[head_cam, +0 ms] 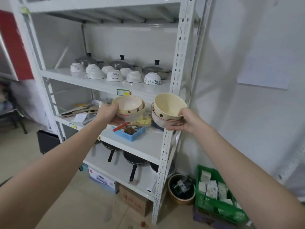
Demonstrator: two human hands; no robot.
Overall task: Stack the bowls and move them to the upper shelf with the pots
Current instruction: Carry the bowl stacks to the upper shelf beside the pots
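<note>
We've got two little stacks going, both held up in front of the white rack (179, 66). Our left hand (109, 113) grips the pinkish bowl stack (128, 107), thumb hooked over the rim, fingers underneath. Our right hand (185, 120) cups the cream bowl stack (168, 109) the same way, tilted toward us. The upper shelf (102, 83) just above holds upside-down white bowls (115, 75) in front of three lidded pots (121, 63). A blue tray (132, 134) sits below the stacks.
</note>
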